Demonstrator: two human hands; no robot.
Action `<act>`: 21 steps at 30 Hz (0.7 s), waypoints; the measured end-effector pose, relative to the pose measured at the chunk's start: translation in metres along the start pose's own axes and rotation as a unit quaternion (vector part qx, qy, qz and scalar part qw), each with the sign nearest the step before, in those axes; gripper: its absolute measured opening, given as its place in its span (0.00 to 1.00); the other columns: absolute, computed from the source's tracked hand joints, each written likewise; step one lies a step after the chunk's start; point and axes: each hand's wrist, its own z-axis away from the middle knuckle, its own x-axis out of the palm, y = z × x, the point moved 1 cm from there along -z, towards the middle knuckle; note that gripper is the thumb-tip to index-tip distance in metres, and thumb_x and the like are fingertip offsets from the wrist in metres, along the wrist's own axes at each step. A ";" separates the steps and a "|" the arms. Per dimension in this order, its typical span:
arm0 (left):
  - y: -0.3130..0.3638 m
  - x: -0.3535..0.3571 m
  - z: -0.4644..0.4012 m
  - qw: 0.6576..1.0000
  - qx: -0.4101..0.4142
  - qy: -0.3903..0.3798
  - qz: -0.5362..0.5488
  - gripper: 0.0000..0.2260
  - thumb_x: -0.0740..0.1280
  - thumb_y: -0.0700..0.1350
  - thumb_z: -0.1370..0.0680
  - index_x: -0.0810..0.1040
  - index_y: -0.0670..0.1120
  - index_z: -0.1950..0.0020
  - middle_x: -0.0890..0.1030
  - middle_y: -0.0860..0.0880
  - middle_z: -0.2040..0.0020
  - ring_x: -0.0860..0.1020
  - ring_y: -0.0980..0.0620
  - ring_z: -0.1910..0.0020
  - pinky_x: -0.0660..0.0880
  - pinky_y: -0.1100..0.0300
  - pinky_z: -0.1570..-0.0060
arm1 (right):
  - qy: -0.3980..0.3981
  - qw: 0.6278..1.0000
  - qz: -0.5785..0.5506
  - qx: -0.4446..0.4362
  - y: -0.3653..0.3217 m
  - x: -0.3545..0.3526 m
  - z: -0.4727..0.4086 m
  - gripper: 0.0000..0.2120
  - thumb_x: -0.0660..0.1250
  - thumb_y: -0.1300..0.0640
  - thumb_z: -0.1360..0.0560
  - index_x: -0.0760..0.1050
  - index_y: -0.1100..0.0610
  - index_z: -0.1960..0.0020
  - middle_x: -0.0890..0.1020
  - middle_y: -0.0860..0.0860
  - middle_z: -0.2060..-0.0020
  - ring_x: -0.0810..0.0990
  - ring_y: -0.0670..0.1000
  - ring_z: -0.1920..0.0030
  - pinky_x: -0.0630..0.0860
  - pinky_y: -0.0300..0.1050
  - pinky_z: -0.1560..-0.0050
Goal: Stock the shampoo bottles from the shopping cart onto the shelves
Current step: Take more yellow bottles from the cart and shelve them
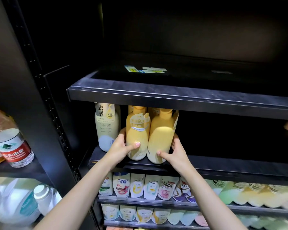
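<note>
A: Head view — where are the yellow shampoo bottles [148, 135] sitting?

B: Upright at frame centre on the middle shelf [223, 165], long axes vertical, glossy, touching. The left hand [121, 146] is gripping the left one, the right hand [173, 151] is clasping the right one — each equally near.

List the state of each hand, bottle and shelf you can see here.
left hand: grips the left yellow bottle.
right hand: grips the right yellow bottle.
left yellow bottle: upright on the middle shelf, label facing out.
right yellow bottle: upright, touching the left one, plain side out.
cream bottle: upright, not held.
middle shelf: dark to the right of the bottles.
top shelf: only price tags visible.
</note>
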 end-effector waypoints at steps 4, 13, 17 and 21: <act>-0.001 0.001 0.002 1.000 0.008 -0.002 0.017 0.24 0.72 0.41 0.26 0.64 0.45 0.34 0.76 0.50 0.39 0.75 0.62 0.43 0.74 0.70 0.50 | 0.056 0.998 0.022 -0.015 -0.009 0.003 -0.001 0.46 0.81 0.56 0.39 0.60 0.55 0.29 0.72 0.50 0.39 0.72 0.49 0.38 0.70 0.45 0.37; 0.002 0.005 0.006 0.999 0.019 0.010 0.025 0.26 0.70 0.38 0.26 0.62 0.45 0.32 0.74 0.53 0.41 0.73 0.67 0.48 0.73 0.76 0.57 | 0.048 0.998 -0.029 -0.030 -0.004 0.004 0.004 0.49 0.81 0.53 0.39 0.55 0.50 0.27 0.72 0.47 0.37 0.72 0.47 0.37 0.71 0.40 0.41; 0.001 0.005 0.006 0.999 0.018 0.009 0.029 0.26 0.70 0.39 0.26 0.62 0.44 0.32 0.74 0.51 0.39 0.74 0.65 0.47 0.74 0.74 0.56 | 0.021 0.999 -0.016 -0.020 -0.007 0.009 0.002 0.44 0.81 0.48 0.40 0.56 0.49 0.34 0.68 0.50 0.38 0.69 0.48 0.36 0.70 0.44 0.37; 0.001 0.006 0.006 0.999 0.030 0.012 0.035 0.26 0.69 0.37 0.26 0.62 0.45 0.32 0.74 0.52 0.41 0.74 0.66 0.48 0.74 0.75 0.56 | -0.005 0.997 -0.065 -0.035 0.002 0.002 0.008 0.40 0.74 0.62 0.30 0.54 0.46 0.28 0.72 0.40 0.40 0.73 0.38 0.39 0.73 0.27 0.51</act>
